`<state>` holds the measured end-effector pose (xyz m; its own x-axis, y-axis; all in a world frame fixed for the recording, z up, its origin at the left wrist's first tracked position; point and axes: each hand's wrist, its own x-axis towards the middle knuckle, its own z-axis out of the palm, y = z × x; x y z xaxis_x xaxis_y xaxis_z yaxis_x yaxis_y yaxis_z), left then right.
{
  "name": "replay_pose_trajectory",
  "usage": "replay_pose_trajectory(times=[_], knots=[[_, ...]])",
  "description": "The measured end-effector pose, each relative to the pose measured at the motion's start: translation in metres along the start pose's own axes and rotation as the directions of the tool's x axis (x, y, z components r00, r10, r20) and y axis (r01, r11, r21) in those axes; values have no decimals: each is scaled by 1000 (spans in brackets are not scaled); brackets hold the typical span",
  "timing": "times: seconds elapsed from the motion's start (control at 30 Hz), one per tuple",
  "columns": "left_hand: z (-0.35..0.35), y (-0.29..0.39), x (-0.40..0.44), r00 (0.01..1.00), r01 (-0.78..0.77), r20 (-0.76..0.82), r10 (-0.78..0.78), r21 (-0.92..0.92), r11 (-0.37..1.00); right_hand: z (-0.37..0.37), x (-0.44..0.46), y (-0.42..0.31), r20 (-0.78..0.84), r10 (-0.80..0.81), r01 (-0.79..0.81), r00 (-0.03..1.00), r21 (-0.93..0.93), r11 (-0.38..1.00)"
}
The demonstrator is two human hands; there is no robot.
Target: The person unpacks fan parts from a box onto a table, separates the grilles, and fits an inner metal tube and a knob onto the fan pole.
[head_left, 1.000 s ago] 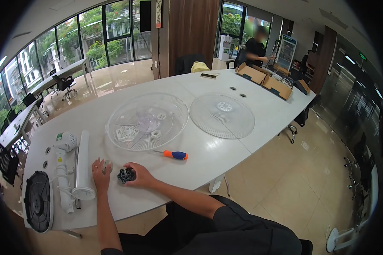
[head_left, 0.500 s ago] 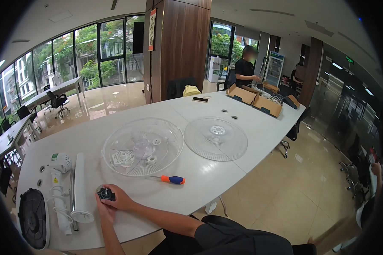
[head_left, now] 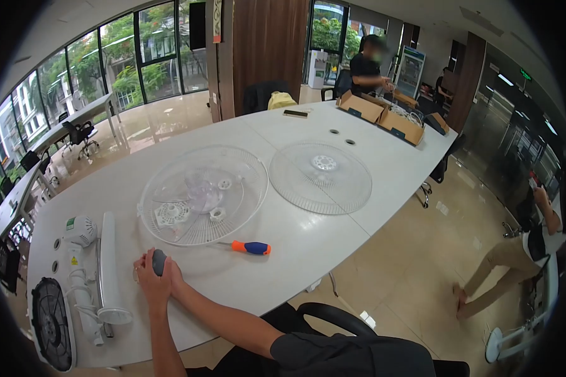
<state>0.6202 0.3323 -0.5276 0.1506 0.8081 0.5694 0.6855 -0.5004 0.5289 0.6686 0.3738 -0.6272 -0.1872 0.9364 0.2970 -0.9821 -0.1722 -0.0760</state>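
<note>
White counter (head_left: pixel 311 245) is filling the middle of the frame. Left of centre, a large translucent guard (head_left: pixel 242 188) is lying on it; right of centre, a smaller disc (head_left: pixel 321 183) is resting. At lower left, a white tube (head_left: pixel 109 257) and a black base (head_left: pixel 51 323) are lying. An orange-and-blue screwdriver (head_left: pixel 251 248) is pointing towards the guard. Lower left of centre, my left hand (head_left: pixel 153 276) is curling its fingers around a dark grey piece (head_left: pixel 160 262); my right hand (head_left: pixel 176 281) is staying close, its fingers hiding, so I cannot tell their grip.
</note>
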Motion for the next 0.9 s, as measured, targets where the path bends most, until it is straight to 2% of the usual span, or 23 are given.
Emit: replay_pose_trajectory(times=[0.07,0.13,0.27,0.53,0.57,0.63,0.87,0.9], knots=[[-3,16,8,998,13,67,-15,31,999,-8,-4,-2,-52,-12,14,999,36,999],[2,23,14,997,-31,76,22,118,993,-10,-1,-12,-93,-12,17,996,56,998],[-1,34,19,998,8,68,-19,151,989,-9,5,-23,-173,11,5,985,95,996],[-4,25,18,989,-143,53,136,168,975,9,15,-25,-319,63,-8,946,172,985],[-6,24,18,989,-143,51,136,167,975,15,13,-28,-318,64,-9,946,171,985],[-11,21,19,967,-255,80,243,205,945,19,7,-35,-319,61,-31,946,99,995],[-22,13,16,960,-270,127,250,170,948,18,8,-36,-302,118,-101,946,71,992],[-23,11,17,948,-310,133,289,178,934,20,8,-37,-340,128,-109,932,74,991]])
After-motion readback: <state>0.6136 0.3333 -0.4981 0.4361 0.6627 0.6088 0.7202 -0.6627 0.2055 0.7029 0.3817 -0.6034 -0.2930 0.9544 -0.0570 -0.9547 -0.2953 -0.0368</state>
